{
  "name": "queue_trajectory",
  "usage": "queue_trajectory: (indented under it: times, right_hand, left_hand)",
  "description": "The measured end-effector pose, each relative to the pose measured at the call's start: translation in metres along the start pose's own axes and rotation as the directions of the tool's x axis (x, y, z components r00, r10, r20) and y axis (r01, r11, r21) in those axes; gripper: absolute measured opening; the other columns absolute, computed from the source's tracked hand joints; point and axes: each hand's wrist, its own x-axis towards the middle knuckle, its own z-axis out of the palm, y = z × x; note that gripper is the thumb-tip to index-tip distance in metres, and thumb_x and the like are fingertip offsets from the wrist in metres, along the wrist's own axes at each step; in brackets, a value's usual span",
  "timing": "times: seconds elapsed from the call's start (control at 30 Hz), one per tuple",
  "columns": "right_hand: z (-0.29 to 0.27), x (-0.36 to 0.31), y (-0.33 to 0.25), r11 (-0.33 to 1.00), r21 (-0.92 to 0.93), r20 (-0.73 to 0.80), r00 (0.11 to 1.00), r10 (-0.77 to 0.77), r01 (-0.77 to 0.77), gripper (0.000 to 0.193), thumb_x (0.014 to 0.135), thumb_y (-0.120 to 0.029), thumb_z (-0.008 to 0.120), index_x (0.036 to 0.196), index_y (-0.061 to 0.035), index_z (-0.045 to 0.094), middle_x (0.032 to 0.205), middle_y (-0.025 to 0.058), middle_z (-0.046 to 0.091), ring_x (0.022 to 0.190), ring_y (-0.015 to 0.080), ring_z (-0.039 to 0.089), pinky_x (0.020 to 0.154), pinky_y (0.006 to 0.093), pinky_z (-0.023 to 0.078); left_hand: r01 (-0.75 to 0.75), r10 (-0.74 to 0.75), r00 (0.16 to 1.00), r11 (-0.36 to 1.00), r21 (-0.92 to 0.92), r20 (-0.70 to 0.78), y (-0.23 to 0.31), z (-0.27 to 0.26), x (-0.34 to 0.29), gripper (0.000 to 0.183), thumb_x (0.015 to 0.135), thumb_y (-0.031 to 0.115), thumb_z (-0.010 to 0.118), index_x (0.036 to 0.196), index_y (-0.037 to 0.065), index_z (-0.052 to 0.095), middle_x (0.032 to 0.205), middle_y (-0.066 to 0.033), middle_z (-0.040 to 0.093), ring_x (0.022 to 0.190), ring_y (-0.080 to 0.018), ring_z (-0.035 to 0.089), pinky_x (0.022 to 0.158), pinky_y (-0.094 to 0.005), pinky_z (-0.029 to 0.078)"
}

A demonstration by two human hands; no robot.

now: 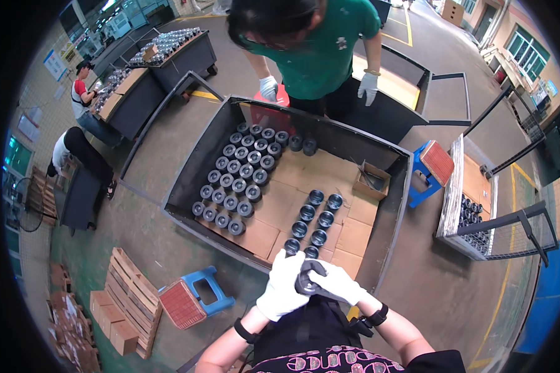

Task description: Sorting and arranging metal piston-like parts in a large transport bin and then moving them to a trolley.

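Observation:
Both my hands wear white gloves and meet at the near edge of a dark metal cart (397, 214). Between them is a dark, round, cup-like part (305, 283). My left hand (284, 288) is closed around its left side, and my right hand (337, 282) grips it from the right, fingers over its top. Just beyond my hands, similar dark cylindrical parts (307, 212) stand in two columns on cardboard (274, 214). A larger block of dark ring-topped parts (238, 163) fills the cart's left side. Two more parts (302, 145) stand by the far wall.
Across the cart stands a person in a green shirt (323, 56) with gloved hands. An open cardboard box (372, 180) sits in the cart's right corner. Stools (196, 299) with blue frames, a wooden pallet (130, 301) and another cart (473, 199) surround it. Two people work far left.

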Motion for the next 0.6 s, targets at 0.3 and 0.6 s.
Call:
queue_trajectory:
  times: [0.3, 0.6]
  right_hand:
    - [-0.025, 0.149, 0.154, 0.891, -0.027, -0.091, 0.888, 0.45, -0.454, 0.039, 0.097, -0.012, 0.052, 0.135, -0.0045, 0.054, 0.081, 0.0022, 0.067, 0.06, 0.0088, 0.059, 0.055, 0.0245, 0.049]
    - [-0.142, 0.353, 0.317, 0.864, 0.443, -0.491, 0.741, 0.458, -0.24, 0.039, 0.093, 0.007, 0.049, 0.128, -0.0084, 0.059, 0.108, 0.0029, 0.065, 0.083, 0.0137, 0.064, 0.062, 0.0274, 0.054]
  left_hand:
    - [0.401, -0.488, 0.829, 0.859, 0.317, 0.274, -0.194, 0.023, -0.022, 0.063, 0.076, 0.035, 0.072, 0.125, -0.002, 0.053, 0.128, -0.0227, 0.053, 0.118, -0.0402, 0.048, 0.104, -0.0525, 0.035]
    - [0.517, -0.709, 0.705, 0.502, 0.693, -0.012, -0.362, -0.013, -0.05, 0.032, 0.085, 0.019, 0.057, 0.11, 0.002, 0.067, 0.127, -0.0174, 0.059, 0.129, -0.0372, 0.044, 0.117, -0.0561, 0.019]
